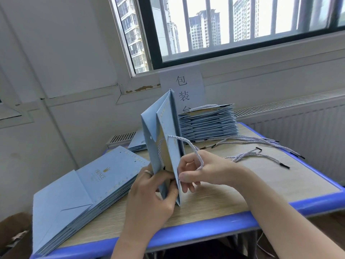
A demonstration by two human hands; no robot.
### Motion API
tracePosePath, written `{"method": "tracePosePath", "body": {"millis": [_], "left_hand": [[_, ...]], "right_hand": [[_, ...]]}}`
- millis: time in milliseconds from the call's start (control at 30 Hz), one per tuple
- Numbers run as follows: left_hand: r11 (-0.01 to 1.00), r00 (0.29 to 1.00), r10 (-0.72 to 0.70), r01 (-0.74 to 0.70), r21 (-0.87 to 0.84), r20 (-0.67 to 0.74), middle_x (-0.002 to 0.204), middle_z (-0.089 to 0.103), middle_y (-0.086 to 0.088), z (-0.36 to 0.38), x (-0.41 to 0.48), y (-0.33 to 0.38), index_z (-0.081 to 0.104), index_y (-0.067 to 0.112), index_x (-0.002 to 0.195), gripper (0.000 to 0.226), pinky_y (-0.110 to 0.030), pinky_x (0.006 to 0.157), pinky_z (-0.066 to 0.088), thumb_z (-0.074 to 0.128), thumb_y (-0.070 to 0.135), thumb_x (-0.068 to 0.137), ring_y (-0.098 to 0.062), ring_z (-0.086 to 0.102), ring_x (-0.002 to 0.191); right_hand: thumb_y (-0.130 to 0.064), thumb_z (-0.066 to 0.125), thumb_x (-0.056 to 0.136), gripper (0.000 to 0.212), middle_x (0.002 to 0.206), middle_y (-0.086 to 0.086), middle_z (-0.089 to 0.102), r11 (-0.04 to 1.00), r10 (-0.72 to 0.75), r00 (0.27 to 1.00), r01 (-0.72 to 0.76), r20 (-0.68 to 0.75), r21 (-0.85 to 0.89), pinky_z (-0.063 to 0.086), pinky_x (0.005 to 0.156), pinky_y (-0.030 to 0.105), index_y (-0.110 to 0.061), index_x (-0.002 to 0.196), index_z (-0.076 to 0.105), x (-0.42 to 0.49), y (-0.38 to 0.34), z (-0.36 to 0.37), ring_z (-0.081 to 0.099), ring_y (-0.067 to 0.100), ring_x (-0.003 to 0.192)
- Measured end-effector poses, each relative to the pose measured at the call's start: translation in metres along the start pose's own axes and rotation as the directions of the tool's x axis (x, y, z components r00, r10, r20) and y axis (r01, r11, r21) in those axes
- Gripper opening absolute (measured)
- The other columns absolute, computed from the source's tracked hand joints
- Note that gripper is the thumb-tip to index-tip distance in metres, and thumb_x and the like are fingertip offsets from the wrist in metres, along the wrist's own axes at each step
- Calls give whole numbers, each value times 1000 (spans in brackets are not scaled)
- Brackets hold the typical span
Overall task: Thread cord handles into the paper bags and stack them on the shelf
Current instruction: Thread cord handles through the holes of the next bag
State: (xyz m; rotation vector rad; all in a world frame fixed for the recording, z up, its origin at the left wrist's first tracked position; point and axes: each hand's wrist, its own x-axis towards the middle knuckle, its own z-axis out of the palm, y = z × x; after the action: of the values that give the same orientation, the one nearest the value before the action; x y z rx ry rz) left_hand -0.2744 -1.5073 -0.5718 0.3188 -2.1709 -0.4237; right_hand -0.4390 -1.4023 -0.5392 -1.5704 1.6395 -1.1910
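A light blue paper bag (162,131) stands on edge in the middle of the table, partly opened. My left hand (151,193) grips its lower edge, thumb and fingers curled round the paper. My right hand (197,171) pinches a white twisted cord (188,144) against the bag's right panel; the cord loops up from my fingers and into the bag. A stack of flat blue bags (74,193) lies at the left. Another stack of bags (207,122), with a cord handle on top, sits at the back.
Loose white cords with black tips (257,152) lie spread on the right of the wooden table with its blue rim (205,227). A radiator (298,120) and a barred window are behind. A paper sign hangs on the wall.
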Motion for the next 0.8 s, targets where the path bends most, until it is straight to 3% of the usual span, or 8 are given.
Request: {"method": "tracePosePath", "body": {"millis": [67,167,233,333,433,533,667,800], "left_hand": [[1000,1000,-4,4,1,-6,77,54,14,0,0,-1,63,36,80,9,-31,60,48,58,42,74,-10,56,73],[997,1000,17,-18,72,6,75,47,23,1,0,0,62,33,75,6,-24,57,44,66,34,71,-8,53,73],[988,997,55,-61,141,47,78,41,30,4,0,0,62,31,73,11,-23,56,44,70,32,66,-9,53,78],[989,996,8,-22,148,91,81,43,29,6,-1,-2,64,32,71,15,-23,59,44,65,45,64,-6,51,82],[992,988,-95,84,94,119,85,49,21,5,-1,-5,66,38,75,16,-24,64,44,71,47,63,-4,52,86],[990,992,-95,85,112,85,93,47,25,4,-1,-3,66,44,83,24,-24,69,45,71,50,60,-2,52,91],[985,991,-97,83,152,89,98,47,19,4,-1,-1,63,42,93,31,-25,69,44,66,48,62,-3,51,94],[990,995,-50,38,139,81,90,45,24,4,-2,1,62,38,87,24,-24,63,44,61,43,63,-8,54,88]], "right_hand": [[-19,75,82,13,75,0,70,1000,6,999,-6,35,2,48,67,30,-16,87,63,-3,1,0,60,16,67],[-40,84,66,33,75,-8,65,993,26,999,-29,-23,-116,49,66,34,-26,86,62,-9,7,6,58,9,69],[-55,82,57,49,71,-8,62,980,48,995,-64,-86,-190,48,67,40,-20,86,63,-12,12,11,55,9,67],[-64,75,56,60,63,-7,50,964,34,989,-70,-142,-257,38,59,36,-11,81,62,-11,16,13,45,10,59],[-52,78,70,46,58,-5,48,970,-21,993,-7,-112,-244,36,58,34,-11,68,58,-12,16,15,44,9,58],[-37,79,81,31,56,-9,50,967,-45,993,16,-106,-254,39,58,34,-19,64,61,-13,16,15,46,7,57],[-34,77,85,27,57,-8,50,959,-86,993,60,-83,-277,37,57,30,-14,70,65,-12,15,15,45,6,55],[-35,75,86,33,57,-3,47,963,-89,993,65,-83,-261,34,56,33,-19,63,58,-12,16,15,43,9,55]]}}
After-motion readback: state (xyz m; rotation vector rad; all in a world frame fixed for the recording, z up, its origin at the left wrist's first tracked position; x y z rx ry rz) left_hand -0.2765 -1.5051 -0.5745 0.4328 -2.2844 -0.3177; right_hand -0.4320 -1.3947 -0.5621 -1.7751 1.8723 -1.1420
